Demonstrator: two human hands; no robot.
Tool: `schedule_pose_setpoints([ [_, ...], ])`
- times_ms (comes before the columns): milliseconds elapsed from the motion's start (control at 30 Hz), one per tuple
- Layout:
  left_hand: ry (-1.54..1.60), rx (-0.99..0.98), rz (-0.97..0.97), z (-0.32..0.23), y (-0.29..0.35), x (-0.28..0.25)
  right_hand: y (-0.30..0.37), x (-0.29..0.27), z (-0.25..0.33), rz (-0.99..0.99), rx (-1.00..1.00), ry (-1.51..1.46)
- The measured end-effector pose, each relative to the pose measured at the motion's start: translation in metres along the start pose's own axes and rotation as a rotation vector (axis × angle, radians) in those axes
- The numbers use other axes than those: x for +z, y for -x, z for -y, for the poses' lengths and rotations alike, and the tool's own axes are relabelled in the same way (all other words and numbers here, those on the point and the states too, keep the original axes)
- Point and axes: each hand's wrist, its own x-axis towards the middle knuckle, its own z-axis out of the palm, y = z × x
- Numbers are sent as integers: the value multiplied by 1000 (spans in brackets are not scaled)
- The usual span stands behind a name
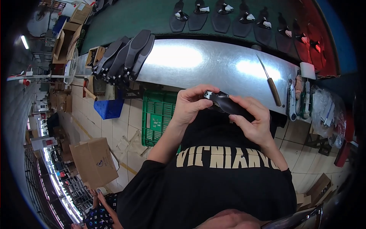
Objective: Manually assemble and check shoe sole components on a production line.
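Your hands share a grip on one dark sandal (225, 104), near the table edge. Your left hand (187, 104), at the sandal's nine o'clock, pinches one end between thumb and fingers, beside a shiny white-and-silver piece. Your right hand (254, 117), at four o'clock, grasps the other end, fingers above and thumb below.

Take that sandal as your clock's centre. At eight, a cardboard box (91, 164) sits on the floor; at nine, you have a blue bin (108, 109). Dark soles (138, 45) lie bunched at ten, on the left part of the metal table (213, 61). Nearer you, also about nine, is a green crate (164, 100). From eleven round to two, a row of dark sandals (221, 23) lies on a green surface (126, 19). At two, a brown-handled spike (273, 91) rests on the table; at three, a clear plastic bag (328, 114) is beside its right end.
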Motion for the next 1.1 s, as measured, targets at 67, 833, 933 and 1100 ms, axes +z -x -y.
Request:
schedule_pose_setpoints([
  [67, -41, 18, 12, 0, 0, 0, -1, -1, 0, 9, -32, 30],
  [833, -211, 142, 219, 10, -7, -10, -8, -4, 0, 24, -210, 271],
  [933, -195, 148, 234, 9, -7, -9, -9, -2, 1, 11, -233, 334],
  [1100, -318, 116, 244, 5, -6, -5, -9, -1, -1, 24, -191, 381],
])
